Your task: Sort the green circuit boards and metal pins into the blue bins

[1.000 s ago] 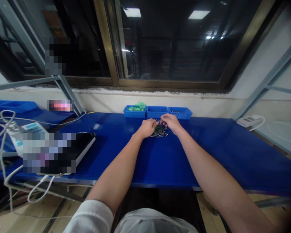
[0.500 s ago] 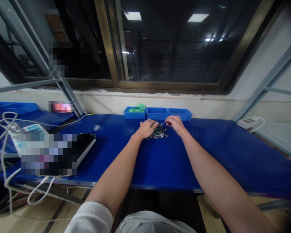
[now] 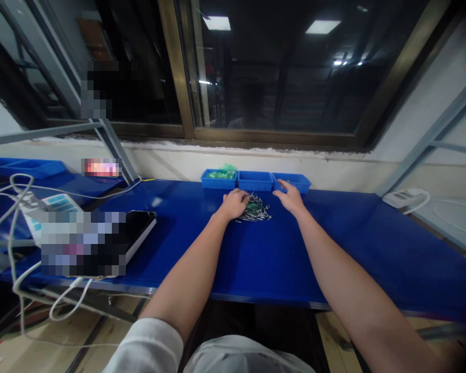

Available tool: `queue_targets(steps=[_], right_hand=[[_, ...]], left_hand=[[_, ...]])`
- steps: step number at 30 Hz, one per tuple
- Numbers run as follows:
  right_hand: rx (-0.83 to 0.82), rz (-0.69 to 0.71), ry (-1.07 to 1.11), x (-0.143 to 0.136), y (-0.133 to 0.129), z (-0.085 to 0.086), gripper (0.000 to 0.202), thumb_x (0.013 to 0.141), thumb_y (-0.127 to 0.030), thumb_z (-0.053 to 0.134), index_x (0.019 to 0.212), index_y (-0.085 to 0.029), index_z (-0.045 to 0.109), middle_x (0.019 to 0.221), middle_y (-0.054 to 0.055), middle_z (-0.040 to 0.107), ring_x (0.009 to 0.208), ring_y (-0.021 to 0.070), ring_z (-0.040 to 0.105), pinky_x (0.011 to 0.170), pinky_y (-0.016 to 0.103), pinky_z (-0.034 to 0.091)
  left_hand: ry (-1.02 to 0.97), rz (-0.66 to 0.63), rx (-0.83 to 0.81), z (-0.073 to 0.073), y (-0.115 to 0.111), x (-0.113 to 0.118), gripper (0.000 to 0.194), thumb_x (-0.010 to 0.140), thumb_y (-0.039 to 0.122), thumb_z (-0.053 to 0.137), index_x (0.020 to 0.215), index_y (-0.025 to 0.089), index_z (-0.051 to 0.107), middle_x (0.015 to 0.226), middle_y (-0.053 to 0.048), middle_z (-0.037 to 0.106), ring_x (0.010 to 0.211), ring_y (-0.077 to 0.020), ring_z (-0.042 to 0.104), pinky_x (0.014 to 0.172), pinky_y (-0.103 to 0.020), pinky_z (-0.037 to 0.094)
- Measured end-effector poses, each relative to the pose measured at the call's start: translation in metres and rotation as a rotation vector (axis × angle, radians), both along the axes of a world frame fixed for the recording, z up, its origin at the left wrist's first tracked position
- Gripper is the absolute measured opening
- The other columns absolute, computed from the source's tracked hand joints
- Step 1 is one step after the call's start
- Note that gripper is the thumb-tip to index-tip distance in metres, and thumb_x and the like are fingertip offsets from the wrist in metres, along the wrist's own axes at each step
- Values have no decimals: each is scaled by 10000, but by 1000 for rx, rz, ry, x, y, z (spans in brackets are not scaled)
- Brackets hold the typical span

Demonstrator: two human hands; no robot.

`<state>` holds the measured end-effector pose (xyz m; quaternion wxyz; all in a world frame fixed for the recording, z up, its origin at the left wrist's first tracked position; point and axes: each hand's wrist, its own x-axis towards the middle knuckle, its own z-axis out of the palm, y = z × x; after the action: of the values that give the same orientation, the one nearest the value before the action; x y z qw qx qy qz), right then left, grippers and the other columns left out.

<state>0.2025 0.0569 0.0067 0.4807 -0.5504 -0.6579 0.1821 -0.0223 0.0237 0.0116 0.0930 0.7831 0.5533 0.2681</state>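
A loose pile of thin metal screws, with dark green pieces among them, lies on the blue table. My left hand rests at the pile's left edge. Its fingers are bent and close together, and whatever they grip is too small to make out. To the right of the pile, my right hand is held in front of the right blue bin. Thumb and fingers are spread apart there, with nothing visible between them. A small object shows inside that bin, just above the fingertips.
The middle blue bin stands beside a left blue bin holding green bags, both against the wall. A dark-screened device and white cables occupy the table's left. A white power strip lies far right.
My right hand has moved from the pile towards the right blue bin, and its pinched fingers have opened, letting go of a thin screw. My left hand stays by the pile.
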Motion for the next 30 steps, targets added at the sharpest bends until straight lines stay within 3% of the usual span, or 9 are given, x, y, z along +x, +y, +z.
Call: queue_targets(steps=[3,6,11,16,25,30], right_hand=[[-48,33,-156,-4,-5,2,344,678,-210,583,1003,-165,684,972,73,696,901,210,626,866,334,451],[-142,115,-305,-6,-8,4,236,676,-191,587,876,-176,713,818,43,699,768,177,626,785,294,465],[-260,292,-481,-6,-9,3,282,686,-217,638,961,-213,702,969,46,674,915,192,592,854,292,430],[-283,293,-596,-7,-11,3,234,722,-234,628,945,-239,699,1026,60,630,1003,222,530,929,344,377],[-290,362,-570,0,-2,-3,188,691,-260,651,870,-214,678,975,58,613,927,198,536,840,312,408],[-299,418,-407,3,-4,-2,154,673,-256,648,807,-182,652,838,33,637,767,162,563,722,281,430]], left_hand=[[5,22,3,0,0,-1,267,879,332,425,1028,222,618,1134,-74,580,1093,-232,510,952,-397,358],[25,41,-8,1,0,-2,267,876,336,426,1040,230,609,1130,-63,580,1089,-221,514,955,-377,365],[48,44,-13,0,0,-2,268,871,342,431,1039,231,607,1116,-58,583,1091,-218,518,960,-379,369],[65,31,-14,-1,1,-3,263,866,343,435,1019,231,616,1102,-65,590,1098,-230,516,954,-403,371],[93,9,-19,-3,2,-3,275,865,356,433,1019,226,622,1109,-70,592,1095,-234,517,941,-404,378],[76,13,-9,-4,3,-3,274,858,359,449,1016,220,625,1107,-73,596,1089,-231,522,947,-397,380]])
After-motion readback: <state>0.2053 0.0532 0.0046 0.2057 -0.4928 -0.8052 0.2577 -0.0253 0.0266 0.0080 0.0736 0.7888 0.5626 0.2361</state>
